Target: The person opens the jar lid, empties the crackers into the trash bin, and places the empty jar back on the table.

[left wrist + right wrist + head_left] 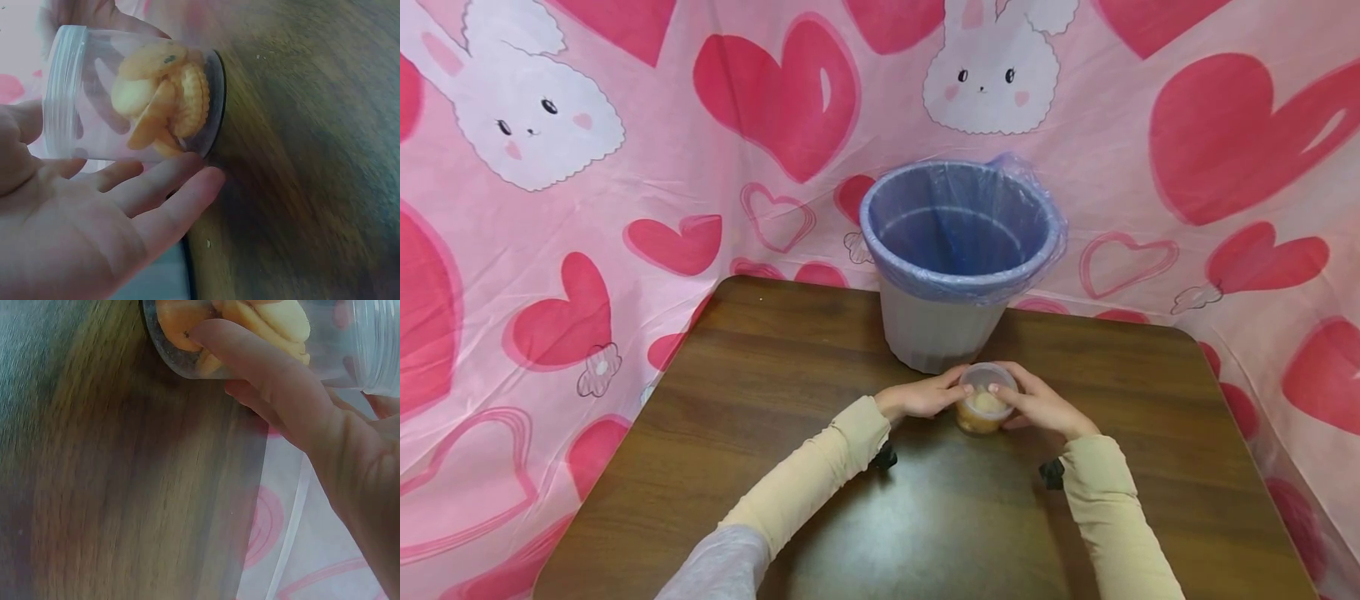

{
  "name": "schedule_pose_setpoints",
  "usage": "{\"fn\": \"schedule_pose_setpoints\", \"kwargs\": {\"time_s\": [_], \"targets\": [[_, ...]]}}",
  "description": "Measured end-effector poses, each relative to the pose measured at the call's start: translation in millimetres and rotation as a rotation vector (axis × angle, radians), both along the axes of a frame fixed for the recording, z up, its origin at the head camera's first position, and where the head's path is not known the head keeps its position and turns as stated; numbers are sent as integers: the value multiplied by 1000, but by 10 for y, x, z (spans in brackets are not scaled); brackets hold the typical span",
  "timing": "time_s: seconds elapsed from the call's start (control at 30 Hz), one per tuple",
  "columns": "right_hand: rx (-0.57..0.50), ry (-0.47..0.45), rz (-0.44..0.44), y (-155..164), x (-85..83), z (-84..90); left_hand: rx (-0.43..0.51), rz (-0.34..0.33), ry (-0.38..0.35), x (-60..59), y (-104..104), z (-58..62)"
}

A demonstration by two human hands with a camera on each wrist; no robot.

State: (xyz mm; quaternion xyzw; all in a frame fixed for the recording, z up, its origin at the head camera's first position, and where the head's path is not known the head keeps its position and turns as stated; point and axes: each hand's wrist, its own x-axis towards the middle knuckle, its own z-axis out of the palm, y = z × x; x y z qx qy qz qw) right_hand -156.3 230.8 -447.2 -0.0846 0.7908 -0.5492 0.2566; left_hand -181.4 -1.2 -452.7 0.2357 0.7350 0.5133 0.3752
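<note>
A clear plastic jar with a translucent, ribbed lid stands upright on the brown table, close in front of a bin. Inside, several golden crackers lie in its lower part; one has a scalloped edge and another a dark fleck. My left hand holds the jar from the left, thumb over the lid and fingers along the side. From the other side my right hand grips it, thumb on the lid's edge and fingers against the wall. The far sides of the fingers are partly hidden behind the jar.
The tall white bin, lined with a bluish plastic bag, stands at the table's back. Pink cloth with hearts and rabbits hangs behind and beside the wooden table. Small black devices sit under both wrists.
</note>
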Motion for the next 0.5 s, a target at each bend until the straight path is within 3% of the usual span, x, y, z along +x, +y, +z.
{"fn": "schedule_pose_setpoints", "kwargs": {"time_s": [0.2, 0.5], "targets": [[-17, -3, 30, -75, 0, -18, -60, 5, -2, 44, -110, 15], [-28, 4, 59, -177, 23, -27, -28, 25, -14, 128, -235, -24]]}}
